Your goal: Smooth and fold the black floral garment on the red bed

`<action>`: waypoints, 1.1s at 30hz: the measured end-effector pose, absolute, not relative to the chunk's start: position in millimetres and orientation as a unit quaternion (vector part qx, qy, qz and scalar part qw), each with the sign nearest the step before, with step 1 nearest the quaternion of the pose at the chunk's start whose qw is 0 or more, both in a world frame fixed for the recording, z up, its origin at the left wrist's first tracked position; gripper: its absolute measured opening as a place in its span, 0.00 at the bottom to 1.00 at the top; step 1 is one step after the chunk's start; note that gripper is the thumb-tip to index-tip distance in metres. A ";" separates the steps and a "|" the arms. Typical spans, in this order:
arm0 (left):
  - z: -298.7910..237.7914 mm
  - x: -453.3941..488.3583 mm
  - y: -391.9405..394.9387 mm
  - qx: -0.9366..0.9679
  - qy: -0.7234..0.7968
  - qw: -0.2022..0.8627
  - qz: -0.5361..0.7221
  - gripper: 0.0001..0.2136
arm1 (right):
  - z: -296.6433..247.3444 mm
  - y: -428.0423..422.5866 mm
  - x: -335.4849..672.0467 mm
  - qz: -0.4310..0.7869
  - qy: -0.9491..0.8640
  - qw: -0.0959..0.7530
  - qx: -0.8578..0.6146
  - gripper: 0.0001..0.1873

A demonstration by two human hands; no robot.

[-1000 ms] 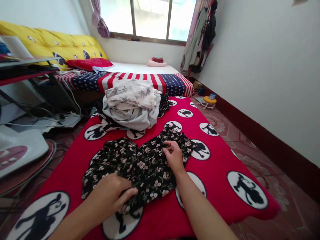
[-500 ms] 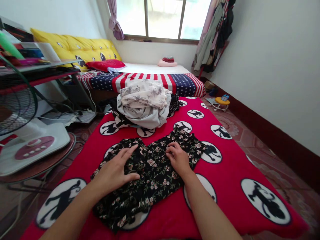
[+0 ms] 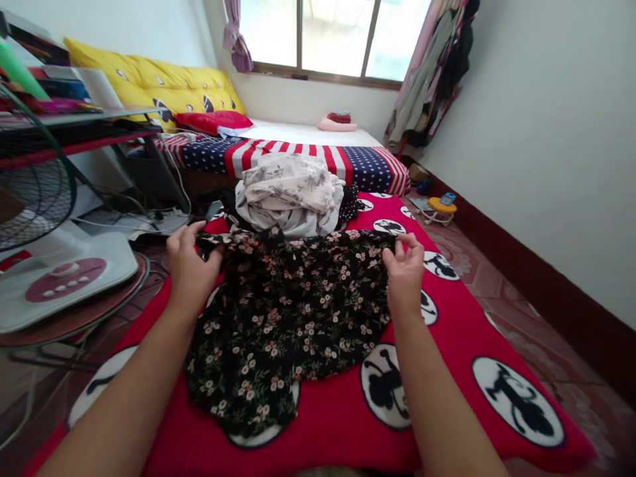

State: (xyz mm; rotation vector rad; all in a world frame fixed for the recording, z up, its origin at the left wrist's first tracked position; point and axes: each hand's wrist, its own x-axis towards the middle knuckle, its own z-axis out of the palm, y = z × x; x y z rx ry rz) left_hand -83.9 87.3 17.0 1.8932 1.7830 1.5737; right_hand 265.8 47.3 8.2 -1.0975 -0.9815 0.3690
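Observation:
A black floral garment hangs stretched between both hands above a red blanket printed with black-and-white circles. My left hand pinches the garment's top left corner. My right hand pinches the top right corner. The upper edge is lifted and pulled taut, while the lower part still lies on the blanket. Just behind it sits a pile of pale flower-printed clothes.
A fan base and fan grille stand at the left beside a low table with cables under it. Beyond are a stars-and-stripes mattress, yellow cushions, hanging clothes, a small yellow toy and a tiled floor.
Both hands left the middle of the garment, moved apart to its top corners and raised that edge off the blanket. The view shifted a little leftward.

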 end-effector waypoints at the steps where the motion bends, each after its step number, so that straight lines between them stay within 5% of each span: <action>1: 13.2 -80.4 85.8 0.639 0.591 0.012 0.492 0.26 | 4.3 49.2 266.2 0.152 -0.455 0.714 -0.510 0.25; 3: 2.5 -73.1 75.8 0.677 0.578 -0.022 0.455 0.21 | -8.9 43.9 264.0 0.151 -0.484 0.674 -0.537 0.26; 8: -33.7 -64.6 39.1 0.800 0.483 0.110 0.339 0.12 | -43.5 5.6 250.3 0.169 -0.655 0.487 -0.552 0.05; 16: -73.7 -102.7 31.0 0.789 0.547 0.057 0.273 0.19 | -74.5 -14.7 314.6 -0.071 -0.565 0.427 -0.702 0.16; 19: -78.8 -108.5 30.4 0.768 0.586 0.002 0.260 0.22 | -87.8 -12.5 331.9 -0.072 -0.549 0.342 -0.759 0.25; 21: -79.9 -106.6 29.1 0.763 0.598 -0.021 0.244 0.23 | -90.9 -9.5 326.7 -0.052 -0.563 0.327 -0.757 0.22; 27: -78.3 -104.3 27.6 0.749 0.620 -0.041 0.231 0.28 | -72.6 -9.7 294.7 0.064 -0.621 0.389 -0.677 0.04; 30: -73.5 -115.5 27.4 0.743 0.624 0.038 0.238 0.27 | -55.7 -25.1 306.3 0.174 -0.557 0.498 -0.642 0.08; 33: -62.3 -132.6 24.1 0.736 0.609 0.158 0.248 0.24 | -33.9 -51.5 333.2 0.157 -0.429 0.618 -0.640 0.14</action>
